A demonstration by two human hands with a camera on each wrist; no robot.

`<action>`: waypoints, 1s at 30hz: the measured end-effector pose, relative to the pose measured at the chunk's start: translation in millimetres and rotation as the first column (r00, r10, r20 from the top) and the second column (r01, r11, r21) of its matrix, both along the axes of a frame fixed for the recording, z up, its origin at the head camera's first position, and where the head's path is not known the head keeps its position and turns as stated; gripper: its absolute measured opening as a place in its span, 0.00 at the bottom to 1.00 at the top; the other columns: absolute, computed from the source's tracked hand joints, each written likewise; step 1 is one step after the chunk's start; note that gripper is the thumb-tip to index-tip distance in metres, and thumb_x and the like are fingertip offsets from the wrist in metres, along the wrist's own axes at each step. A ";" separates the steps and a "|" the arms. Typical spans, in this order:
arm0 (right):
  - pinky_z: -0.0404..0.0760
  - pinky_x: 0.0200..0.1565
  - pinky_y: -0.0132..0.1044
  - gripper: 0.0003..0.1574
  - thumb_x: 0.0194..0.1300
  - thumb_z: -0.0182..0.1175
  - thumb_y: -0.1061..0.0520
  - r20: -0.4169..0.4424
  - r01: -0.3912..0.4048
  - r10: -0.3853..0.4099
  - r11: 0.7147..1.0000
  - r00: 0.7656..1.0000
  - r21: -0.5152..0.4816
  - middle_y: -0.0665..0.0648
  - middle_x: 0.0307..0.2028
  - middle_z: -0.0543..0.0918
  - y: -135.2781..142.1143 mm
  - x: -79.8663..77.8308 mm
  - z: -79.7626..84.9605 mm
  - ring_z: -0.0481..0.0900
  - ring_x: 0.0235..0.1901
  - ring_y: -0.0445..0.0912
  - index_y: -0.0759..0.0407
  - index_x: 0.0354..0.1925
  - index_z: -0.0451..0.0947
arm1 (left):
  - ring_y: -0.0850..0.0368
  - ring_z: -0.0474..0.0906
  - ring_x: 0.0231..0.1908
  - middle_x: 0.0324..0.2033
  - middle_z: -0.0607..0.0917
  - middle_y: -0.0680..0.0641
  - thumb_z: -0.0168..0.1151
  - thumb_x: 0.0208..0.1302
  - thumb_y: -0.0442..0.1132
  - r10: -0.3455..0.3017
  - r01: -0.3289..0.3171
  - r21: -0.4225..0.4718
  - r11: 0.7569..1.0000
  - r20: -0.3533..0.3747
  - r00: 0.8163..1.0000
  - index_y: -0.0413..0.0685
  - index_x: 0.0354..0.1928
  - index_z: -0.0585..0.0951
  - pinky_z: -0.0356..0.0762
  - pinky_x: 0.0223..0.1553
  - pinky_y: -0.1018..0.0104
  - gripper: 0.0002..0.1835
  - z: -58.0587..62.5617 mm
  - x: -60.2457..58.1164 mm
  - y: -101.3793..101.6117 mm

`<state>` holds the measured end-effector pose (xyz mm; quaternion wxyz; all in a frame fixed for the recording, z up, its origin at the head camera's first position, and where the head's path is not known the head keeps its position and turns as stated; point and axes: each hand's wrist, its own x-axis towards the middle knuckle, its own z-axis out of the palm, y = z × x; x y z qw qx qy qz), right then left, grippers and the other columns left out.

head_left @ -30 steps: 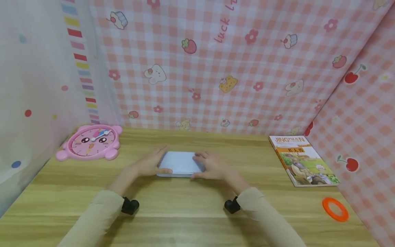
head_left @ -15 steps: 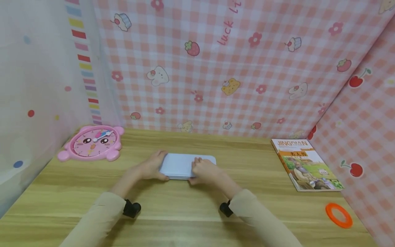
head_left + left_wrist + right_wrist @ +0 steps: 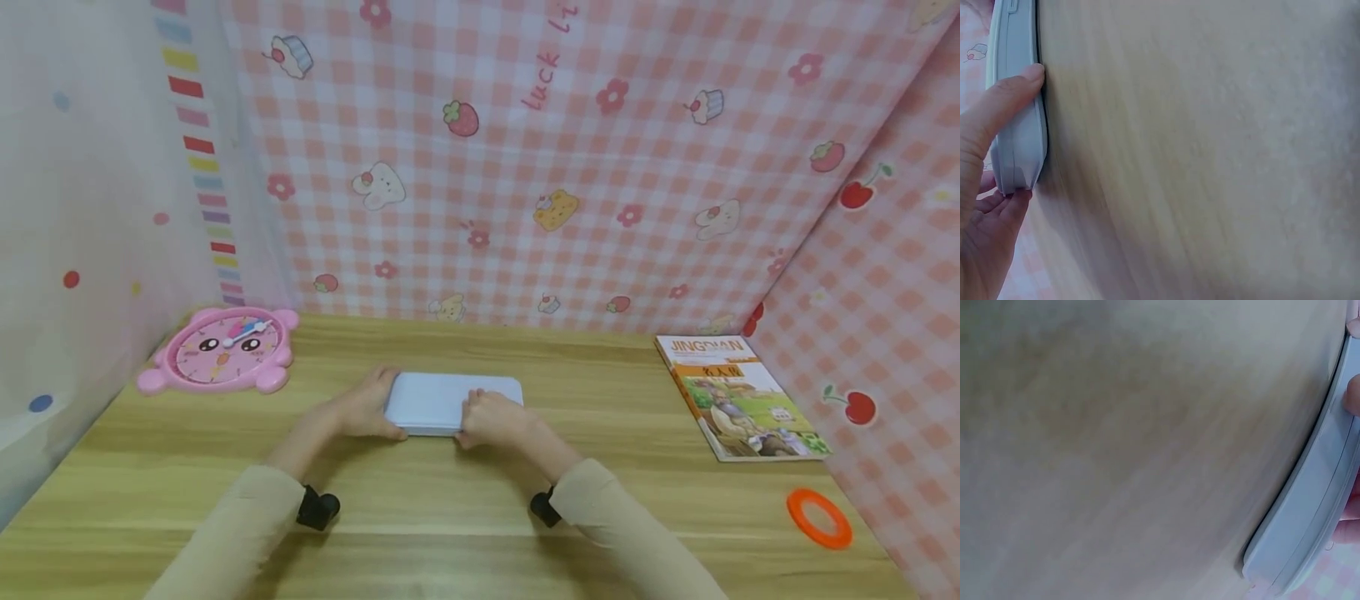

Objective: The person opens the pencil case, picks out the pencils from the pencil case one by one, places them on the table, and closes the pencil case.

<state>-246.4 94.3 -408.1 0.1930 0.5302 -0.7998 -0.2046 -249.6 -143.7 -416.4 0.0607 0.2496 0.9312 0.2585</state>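
Case (image 3: 427, 398), flat and pale blue, lies on the wooden table (image 3: 442, 542), held but so far unopened: left hand (image 3: 367, 407) grips its left end; right hand (image 3: 495, 419), fingers curled, pinches its near edge.

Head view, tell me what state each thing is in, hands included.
Pale blue case: closed, top facing up.
Left hand: gripping the case's left end, thumb on the near side.
Right hand: fingers curled on the case's top, thumb at its near side.
Pink toy clock: face up.
Book: closed, illustrated cover up.
Orange ring: lying flat, nothing touching it.
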 end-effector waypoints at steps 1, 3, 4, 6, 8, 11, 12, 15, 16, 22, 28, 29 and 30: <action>0.71 0.18 0.29 0.23 0.59 0.57 0.43 0.002 -0.015 0.015 1.000 1.000 0.015 0.49 0.17 0.73 -0.2 -0.4 -0.1 0.68 0.19 0.40 0.56 0.15 0.74 | 0.38 0.66 0.55 0.55 0.65 0.28 0.73 0.40 0.46 0.001 -0.001 0.000 1.000 -0.001 1.000 0.24 0.62 0.56 0.64 0.61 0.47 0.53 -1.3 0.3 -0.7; 0.71 0.20 0.29 0.23 0.59 0.56 0.44 0.003 -0.039 0.039 0.999 0.999 0.031 0.48 0.17 0.73 -1.5 -1.3 0.3 0.67 0.19 0.40 0.54 0.14 0.74 | 0.38 0.65 0.55 0.55 0.64 0.27 0.73 0.40 0.45 0.003 -0.003 0.014 1.000 0.006 1.000 0.23 0.62 0.55 0.63 0.61 0.46 0.53 -3.3 0.6 -2.1; 0.71 0.21 0.29 0.23 0.59 0.56 0.45 0.003 -0.052 0.052 0.998 0.999 0.034 0.48 0.16 0.73 -2.4 -1.6 1.0 0.67 0.19 0.40 0.53 0.13 0.73 | 0.37 0.64 0.56 0.56 0.63 0.27 0.73 0.40 0.45 0.004 -0.005 0.021 1.000 0.012 1.000 0.23 0.62 0.54 0.63 0.61 0.45 0.53 -3.7 0.7 -2.8; 0.70 0.21 0.29 0.23 0.59 0.57 0.45 -0.004 -0.068 0.068 0.997 0.998 0.028 0.47 0.16 0.73 -4.2 -1.9 1.9 0.65 0.18 0.40 0.52 0.11 0.73 | 0.36 0.63 0.57 0.57 0.62 0.27 0.73 0.40 0.44 0.006 -0.007 0.027 1.000 0.018 1.000 0.23 0.63 0.53 0.61 0.62 0.44 0.54 -4.5 0.8 -4.6; 0.69 0.19 0.28 0.23 0.58 0.57 0.44 -0.030 -0.061 0.061 0.998 0.998 0.000 0.47 0.15 0.72 -4.7 -1.0 2.6 0.65 0.17 0.39 0.52 0.12 0.72 | 0.36 0.62 0.58 0.58 0.61 0.27 0.73 0.40 0.44 0.010 -0.011 0.036 0.999 0.023 1.000 0.23 0.63 0.53 0.60 0.63 0.44 0.54 -4.4 0.9 -5.3; 0.70 0.17 0.27 0.22 0.56 0.58 0.41 -0.082 -0.031 0.024 0.996 0.996 -0.081 0.49 0.19 0.76 0.8 1.8 0.7 0.70 0.18 0.39 0.55 0.18 0.75 | 0.37 0.63 0.57 0.57 0.62 0.28 0.73 0.40 0.44 0.014 -0.015 0.041 0.999 0.021 1.000 0.24 0.63 0.53 0.61 0.62 0.45 0.54 -5.2 0.7 -5.2; 0.73 0.18 0.27 0.21 0.56 0.58 0.40 -0.064 -0.017 0.009 0.993 0.998 -0.118 0.51 0.22 0.79 4.7 3.1 0.1 0.75 0.21 0.40 0.56 0.22 0.76 | 0.37 0.63 0.57 0.57 0.63 0.28 0.74 0.40 0.44 0.017 -0.018 0.044 0.999 0.018 1.000 0.24 0.63 0.53 0.62 0.62 0.45 0.54 -5.7 0.5 -4.7; 0.83 0.35 0.32 0.26 0.58 0.59 0.42 0.152 0.069 -0.035 0.973 0.988 -0.221 0.60 0.41 0.84 22.9 5.6 -1.6 0.83 0.39 0.46 0.64 0.40 0.79 | 0.38 0.64 0.57 0.56 0.64 0.28 0.74 0.39 0.45 0.024 -0.024 0.050 0.998 0.019 1.000 0.25 0.63 0.54 0.62 0.62 0.46 0.54 -7.6 -0.2 -2.2; 0.82 0.43 0.35 0.28 0.59 0.60 0.44 0.279 0.120 -0.049 0.962 0.959 -0.244 0.62 0.48 0.81 29.6 5.9 -1.3 0.81 0.47 0.49 0.66 0.47 0.77 | 0.37 0.64 0.57 0.56 0.64 0.28 0.74 0.39 0.45 0.021 -0.022 0.050 0.999 0.018 1.000 0.25 0.63 0.54 0.62 0.62 0.45 0.55 -8.3 -0.3 -2.0; 0.69 0.61 0.44 0.35 0.54 0.65 0.48 0.662 0.377 -0.108 0.883 0.741 -0.279 0.64 0.59 0.72 62.8 -1.0 2.9 0.69 0.61 0.55 0.65 0.56 0.72 | 0.37 0.63 0.57 0.57 0.63 0.27 0.75 0.38 0.45 0.019 -0.022 0.074 0.997 0.034 0.999 0.26 0.64 0.53 0.62 0.62 0.45 0.55 -11.3 0.9 -1.6; 0.72 0.57 0.44 0.30 0.55 0.65 0.50 0.681 0.359 -0.054 0.879 0.731 -0.315 0.66 0.56 0.74 67.5 -6.4 7.1 0.71 0.58 0.56 0.67 0.52 0.75 | 0.37 0.63 0.58 0.58 0.63 0.28 0.75 0.38 0.45 0.040 -0.044 0.098 0.994 0.042 0.998 0.27 0.64 0.53 0.62 0.63 0.46 0.56 -12.2 -0.9 -5.1; 0.73 0.56 0.44 0.28 0.56 0.64 0.52 0.684 0.353 -0.031 0.873 0.729 -0.337 0.67 0.55 0.75 67.5 -6.7 7.1 0.72 0.58 0.57 0.68 0.51 0.76 | 0.37 0.63 0.58 0.58 0.63 0.27 0.75 0.37 0.45 0.039 -0.043 0.107 0.993 0.042 0.998 0.26 0.64 0.53 0.61 0.63 0.45 0.56 -11.9 -1.3 -5.8; 0.74 0.55 0.43 0.27 0.56 0.64 0.54 0.691 0.355 -0.004 0.860 0.723 -0.367 0.68 0.54 0.76 67.7 -7.3 6.7 0.72 0.57 0.57 0.69 0.51 0.76 | 0.37 0.63 0.58 0.58 0.62 0.28 0.76 0.37 0.44 0.044 -0.050 0.120 0.992 0.050 0.998 0.26 0.64 0.53 0.61 0.63 0.45 0.56 -11.8 -1.7 -6.5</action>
